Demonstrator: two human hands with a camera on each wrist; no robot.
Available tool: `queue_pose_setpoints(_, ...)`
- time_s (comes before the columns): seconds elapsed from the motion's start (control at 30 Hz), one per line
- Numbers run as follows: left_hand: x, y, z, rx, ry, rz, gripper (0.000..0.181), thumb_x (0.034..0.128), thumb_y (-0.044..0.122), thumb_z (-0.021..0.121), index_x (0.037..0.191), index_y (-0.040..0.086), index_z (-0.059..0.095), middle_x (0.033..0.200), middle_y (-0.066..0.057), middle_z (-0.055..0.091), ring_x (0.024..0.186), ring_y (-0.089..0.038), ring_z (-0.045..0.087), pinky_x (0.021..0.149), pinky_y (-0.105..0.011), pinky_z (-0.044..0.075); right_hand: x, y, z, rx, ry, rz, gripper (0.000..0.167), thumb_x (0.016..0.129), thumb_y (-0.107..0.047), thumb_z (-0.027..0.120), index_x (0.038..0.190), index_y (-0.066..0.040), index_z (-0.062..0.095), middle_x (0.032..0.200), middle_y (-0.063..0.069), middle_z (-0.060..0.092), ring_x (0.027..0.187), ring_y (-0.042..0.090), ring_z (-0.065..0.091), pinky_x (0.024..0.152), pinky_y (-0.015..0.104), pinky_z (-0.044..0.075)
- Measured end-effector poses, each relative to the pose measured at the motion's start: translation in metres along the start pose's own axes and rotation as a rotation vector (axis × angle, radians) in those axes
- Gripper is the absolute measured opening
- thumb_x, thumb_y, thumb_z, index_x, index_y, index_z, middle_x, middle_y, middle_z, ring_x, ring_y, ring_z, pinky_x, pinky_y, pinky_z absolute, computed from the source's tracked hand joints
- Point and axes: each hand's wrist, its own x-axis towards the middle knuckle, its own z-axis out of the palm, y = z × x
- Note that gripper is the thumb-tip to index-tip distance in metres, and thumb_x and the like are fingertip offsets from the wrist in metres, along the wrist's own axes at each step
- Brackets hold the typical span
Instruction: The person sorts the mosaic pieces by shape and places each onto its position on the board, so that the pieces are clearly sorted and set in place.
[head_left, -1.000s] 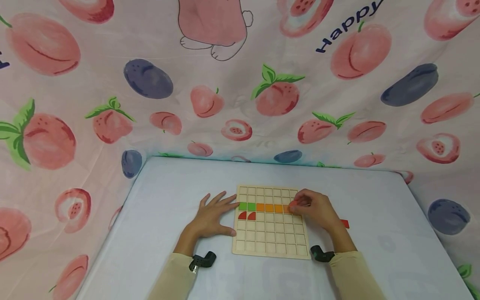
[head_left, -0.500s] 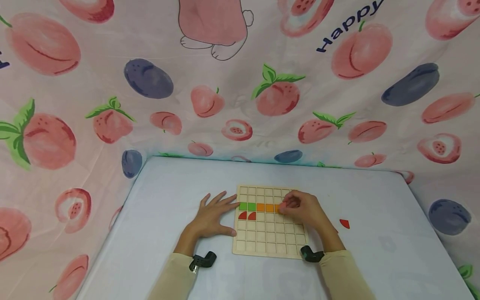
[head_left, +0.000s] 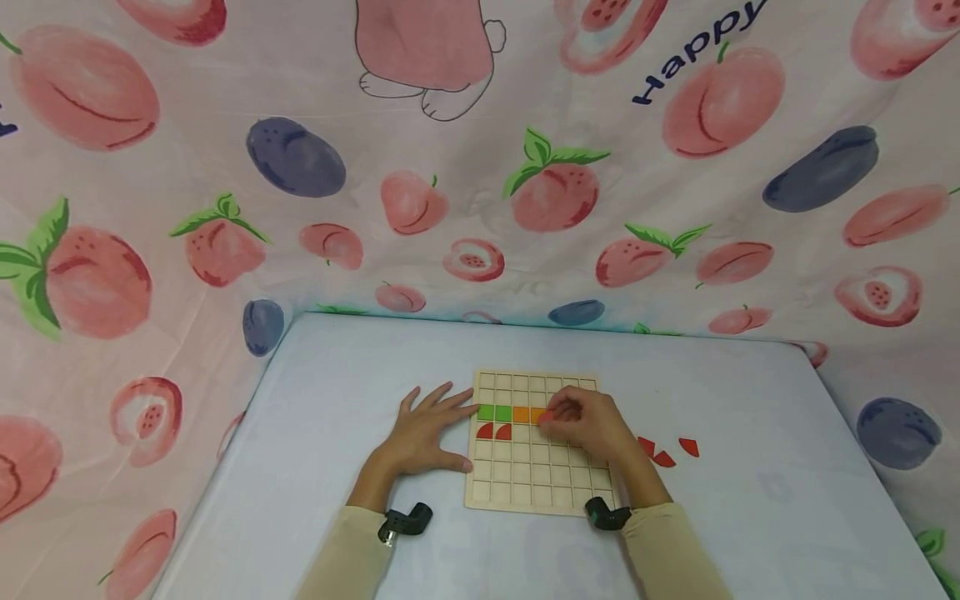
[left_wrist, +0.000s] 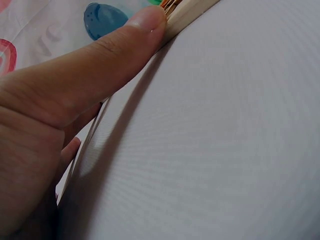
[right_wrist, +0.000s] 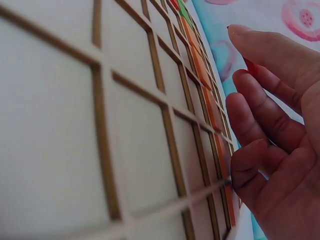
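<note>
A pale wooden grid board lies on the white table. My left hand is spread flat at its left edge, and in the left wrist view the thumb touches the board's side. Over the board, my right hand pinches a small red quarter-circle tile between thumb and fingers; only slivers of it show in the right wrist view. One grid row holds green tiles followed by orange tiles, the row's right part being hidden by the hand. Below the green ones sit two red quarter-circle tiles.
Loose red tiles lie on the table right of the board, partly beside the right forearm. A fruit-print cloth hangs behind the table. Each wrist wears a black camera.
My right hand has moved left along the row with the red tile, from the board's right side toward its middle. More loose red tiles show behind it. The left hand has stayed put.
</note>
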Motion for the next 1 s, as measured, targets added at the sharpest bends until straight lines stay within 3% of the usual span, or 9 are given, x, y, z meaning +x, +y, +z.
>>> queue_pose_setpoints(0.6,0.0,0.0,0.0,-0.015,0.002,-0.003,0.096,0.0707,0.072,0.079,0.153,0.034,0.047,0.167,0.012,0.032,0.159,-0.025,0.016,0.124,-0.065,0.003,0.006,-0.007,0.027,-0.064,-0.002,-0.036,0.026,0.076,-0.03,0.091,0.094,-0.022,0.073,0.082,-0.007,0.067,0.073,0.014,0.057,0.065,0.025,0.05)
queue_pose_setpoints(1.0,0.001,-0.001,0.002,-0.012,0.013,0.004,0.096,0.0703,0.072,0.079,0.153,0.034,0.048,0.167,0.013,0.033,0.159,-0.025,0.017,0.124,-0.064,0.003,0.007,-0.007,0.031,-0.124,-0.018,-0.031,0.028,0.075,-0.032,0.092,0.093,-0.024,0.073,0.079,-0.01,0.065,0.069,0.012,0.053,0.061,0.024,0.045)
